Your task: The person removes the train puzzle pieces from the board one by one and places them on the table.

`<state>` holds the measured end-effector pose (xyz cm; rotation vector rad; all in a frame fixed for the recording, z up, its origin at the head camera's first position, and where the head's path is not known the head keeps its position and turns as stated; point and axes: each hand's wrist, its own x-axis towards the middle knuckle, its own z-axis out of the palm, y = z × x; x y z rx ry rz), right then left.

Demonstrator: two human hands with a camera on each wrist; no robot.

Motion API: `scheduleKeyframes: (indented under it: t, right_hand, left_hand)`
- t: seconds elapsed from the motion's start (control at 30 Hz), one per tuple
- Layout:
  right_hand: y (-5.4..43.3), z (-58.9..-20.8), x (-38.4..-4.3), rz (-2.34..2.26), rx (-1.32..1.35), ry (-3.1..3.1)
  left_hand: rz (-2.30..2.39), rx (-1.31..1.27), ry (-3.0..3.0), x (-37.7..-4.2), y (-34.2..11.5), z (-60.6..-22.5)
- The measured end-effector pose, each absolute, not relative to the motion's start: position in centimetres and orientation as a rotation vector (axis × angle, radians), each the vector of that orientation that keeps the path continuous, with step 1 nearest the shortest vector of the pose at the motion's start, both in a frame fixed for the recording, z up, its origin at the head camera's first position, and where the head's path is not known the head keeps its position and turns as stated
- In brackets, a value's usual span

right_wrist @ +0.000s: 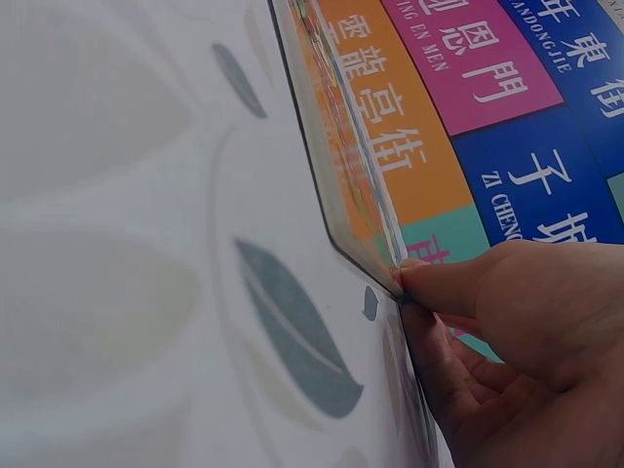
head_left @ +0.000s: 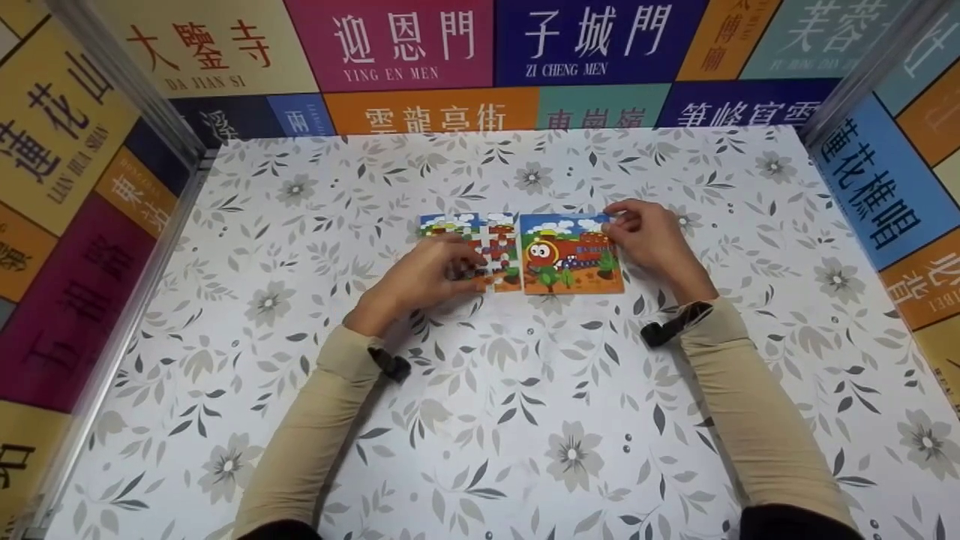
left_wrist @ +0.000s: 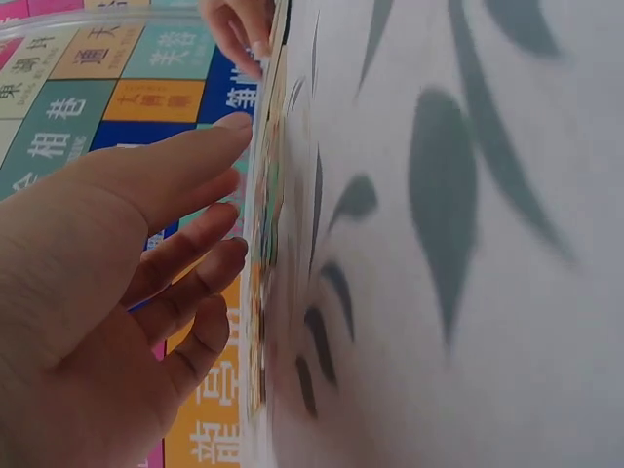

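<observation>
Two square train pictures lie side by side on the table. The left one is a jigsaw puzzle point(head_left: 510, 275) whose pieces stand apart, with white gaps between them. My left hand point(head_left: 424, 271) is over its left part and hides some pieces; in the left wrist view the fingers are loosely bent, thumb apart, close above the pieces. The right one is a whole picture board point(head_left: 574, 262) of a red train with a yellow-rimmed face under a blue sky. At its right edge, my right hand point(head_left: 649, 234) pinches the board's corner between thumb and fingers.
A white tablecloth point(head_left: 480, 427) with grey leaves and flowers covers the table. Colourful panels point(head_left: 420, 45) with Chinese lettering stand along the back and both sides. A black wrist camera point(head_left: 390, 365) sits at the left cuff, another wrist camera point(head_left: 664, 330) at the right.
</observation>
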<state>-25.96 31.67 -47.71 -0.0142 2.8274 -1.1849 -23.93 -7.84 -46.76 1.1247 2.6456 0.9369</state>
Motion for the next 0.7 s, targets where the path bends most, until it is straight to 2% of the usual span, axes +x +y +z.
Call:
scheduleKeyframes:
  t: [0.3,0.7]
  right_hand:
    - [31.7,-47.8,-26.0,-1.188,-0.001,2.806]
    - [31.7,-47.8,-26.1,-1.163,-0.008,2.814]
  left_hand:
    - [0.948,1.229,2.631,-23.8,-4.1,-46.8]
    - [0.858,1.178,2.635,-23.8,0.5,-46.8]
